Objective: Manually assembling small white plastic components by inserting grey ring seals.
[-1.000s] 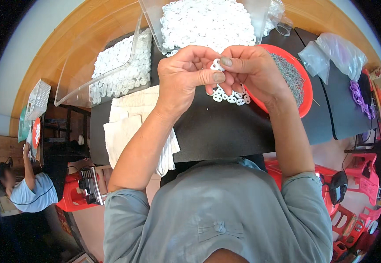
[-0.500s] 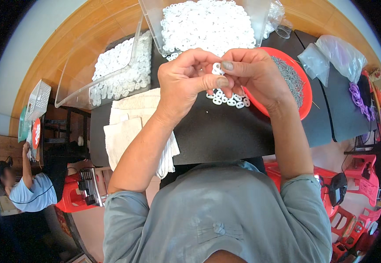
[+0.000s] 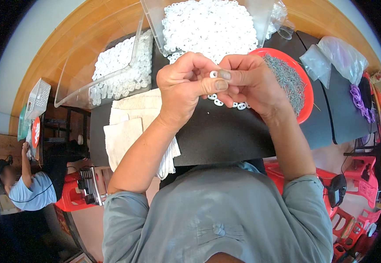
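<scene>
Fingers (image 3: 209, 86) of left hand (image 3: 177, 87) and right hand (image 3: 262, 87) clamp a white piece (image 3: 213, 74). Less shows between them now; the hold looks firmer.

White piece (image 3: 213, 75) partly hidden by fingers (image 3: 208, 86); clear bin (image 3: 264, 18) cut by top edge.

A small white piece (image 3: 213, 74), rounded at its upper end with a hole through it, is pinched in the fingertips of the left hand (image 3: 182, 83) and the right hand (image 3: 251, 82). It is held up over the black table (image 3: 225, 136), its ringed end uppermost. The left thumb covers its lower part (whether a second hole sits there is hidden), and the right thumb lies at its right edge.
</scene>
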A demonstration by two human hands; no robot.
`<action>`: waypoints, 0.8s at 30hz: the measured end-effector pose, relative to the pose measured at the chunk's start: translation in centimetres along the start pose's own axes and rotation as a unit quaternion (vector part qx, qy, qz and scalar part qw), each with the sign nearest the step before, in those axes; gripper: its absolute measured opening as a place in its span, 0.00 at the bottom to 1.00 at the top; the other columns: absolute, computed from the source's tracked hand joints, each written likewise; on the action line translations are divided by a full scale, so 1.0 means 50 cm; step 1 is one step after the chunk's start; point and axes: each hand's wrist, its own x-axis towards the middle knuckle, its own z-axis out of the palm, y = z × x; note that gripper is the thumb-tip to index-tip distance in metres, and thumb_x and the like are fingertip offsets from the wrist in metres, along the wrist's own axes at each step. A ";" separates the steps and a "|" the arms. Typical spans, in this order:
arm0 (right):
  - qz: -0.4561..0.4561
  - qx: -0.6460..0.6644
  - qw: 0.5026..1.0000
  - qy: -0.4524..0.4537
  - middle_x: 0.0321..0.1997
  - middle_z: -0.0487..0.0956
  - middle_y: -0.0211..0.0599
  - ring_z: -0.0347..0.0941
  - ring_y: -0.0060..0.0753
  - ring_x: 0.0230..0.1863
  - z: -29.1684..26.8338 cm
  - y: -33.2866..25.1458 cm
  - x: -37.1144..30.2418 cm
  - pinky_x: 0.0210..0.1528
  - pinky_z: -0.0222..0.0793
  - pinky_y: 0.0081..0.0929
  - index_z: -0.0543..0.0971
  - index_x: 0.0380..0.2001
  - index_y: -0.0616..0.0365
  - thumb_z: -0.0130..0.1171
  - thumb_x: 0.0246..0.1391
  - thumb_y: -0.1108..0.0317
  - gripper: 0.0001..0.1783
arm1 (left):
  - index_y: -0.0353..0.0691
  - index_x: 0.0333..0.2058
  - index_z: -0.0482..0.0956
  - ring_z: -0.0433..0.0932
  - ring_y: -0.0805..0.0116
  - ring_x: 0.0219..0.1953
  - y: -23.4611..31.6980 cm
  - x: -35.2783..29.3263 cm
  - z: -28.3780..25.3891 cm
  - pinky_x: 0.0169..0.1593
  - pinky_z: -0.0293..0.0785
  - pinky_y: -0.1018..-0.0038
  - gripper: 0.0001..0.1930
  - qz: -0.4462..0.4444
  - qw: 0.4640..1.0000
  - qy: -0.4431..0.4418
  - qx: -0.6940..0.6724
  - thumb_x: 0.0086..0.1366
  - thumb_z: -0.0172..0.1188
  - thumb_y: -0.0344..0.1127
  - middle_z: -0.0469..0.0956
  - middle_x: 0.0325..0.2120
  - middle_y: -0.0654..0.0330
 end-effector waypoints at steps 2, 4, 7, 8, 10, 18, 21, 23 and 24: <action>-0.001 0.013 1.000 0.001 0.16 0.69 0.28 0.66 0.19 0.17 0.003 0.001 -0.001 0.14 0.50 0.14 0.75 0.26 0.64 0.62 0.55 0.66 0.11 | 0.32 0.32 0.75 0.83 0.64 0.24 0.009 -0.001 0.012 0.21 0.69 0.83 0.10 -0.019 0.997 0.008 -0.071 0.53 0.68 0.22 0.80 0.23 0.54; -0.001 0.017 1.000 -0.006 0.17 0.69 0.28 0.67 0.20 0.17 0.001 0.002 0.002 0.15 0.51 0.14 0.75 0.26 0.63 0.61 0.55 0.66 0.11 | 0.32 0.32 0.75 0.83 0.65 0.24 0.006 0.000 0.011 0.20 0.68 0.82 0.10 -0.014 0.997 0.012 -0.073 0.53 0.68 0.22 0.80 0.23 0.55; 0.000 -0.005 1.000 0.016 0.18 0.70 0.29 0.69 0.23 0.19 0.004 0.005 0.010 0.17 0.54 0.15 0.75 0.27 0.63 0.59 0.56 0.67 0.10 | 0.32 0.32 0.76 0.77 0.70 0.21 0.001 0.001 0.008 0.20 0.67 0.81 0.09 -0.035 0.997 0.038 -0.056 0.54 0.67 0.23 0.77 0.22 0.57; -0.002 -0.030 0.998 0.049 0.19 0.71 0.29 0.71 0.24 0.20 0.007 0.006 0.014 0.19 0.56 0.16 0.75 0.27 0.63 0.58 0.57 0.67 0.10 | 0.32 0.33 0.76 0.71 0.74 0.19 -0.001 0.002 0.005 0.21 0.66 0.80 0.08 -0.064 0.996 0.056 -0.038 0.55 0.66 0.24 0.74 0.21 0.60; -0.016 -0.057 0.993 0.101 0.20 0.72 0.30 0.71 0.24 0.22 0.006 0.009 0.014 0.21 0.57 0.16 0.75 0.28 0.63 0.57 0.57 0.67 0.10 | 0.32 0.33 0.76 0.72 0.73 0.18 -0.012 0.012 -0.002 0.21 0.66 0.79 0.07 -0.084 0.992 0.090 -0.036 0.57 0.64 0.26 0.75 0.21 0.59; -0.167 -0.163 0.971 0.058 0.26 0.77 0.33 0.75 0.26 0.29 0.082 -0.049 0.129 0.27 0.63 0.18 0.76 0.33 0.65 0.57 0.58 0.65 0.11 | 0.33 0.28 0.76 0.71 0.75 0.16 -0.032 0.045 -0.081 0.16 0.63 0.78 0.05 -0.122 0.946 0.298 -0.027 0.58 0.61 0.28 0.73 0.18 0.61; -0.173 -0.081 0.980 0.065 0.26 0.78 0.38 0.73 0.26 0.25 0.171 -0.073 0.220 0.28 0.70 0.22 0.80 0.35 0.67 0.64 0.49 0.70 0.12 | 0.33 0.30 0.77 0.71 0.76 0.16 -0.046 0.049 -0.090 0.17 0.65 0.79 0.05 -0.158 0.949 0.267 0.059 0.57 0.61 0.28 0.75 0.18 0.61; -0.158 -0.145 0.973 0.082 0.28 0.79 0.38 0.74 0.26 0.27 0.217 -0.087 0.238 0.30 0.70 0.22 0.80 0.35 0.66 0.64 0.49 0.70 0.11 | 0.32 0.32 0.78 0.72 0.76 0.17 -0.057 0.059 -0.090 0.19 0.67 0.78 0.05 -0.179 0.948 0.230 0.130 0.57 0.61 0.28 0.75 0.19 0.61; -0.149 -0.175 0.970 0.085 0.29 0.79 0.38 0.74 0.25 0.28 0.237 -0.087 0.247 0.31 0.70 0.22 0.80 0.35 0.66 0.64 0.50 0.70 0.11 | 0.36 0.31 0.79 0.74 0.75 0.22 -0.071 0.061 -0.104 0.24 0.69 0.75 0.06 -0.145 0.929 0.173 0.293 0.55 0.63 0.29 0.76 0.19 0.62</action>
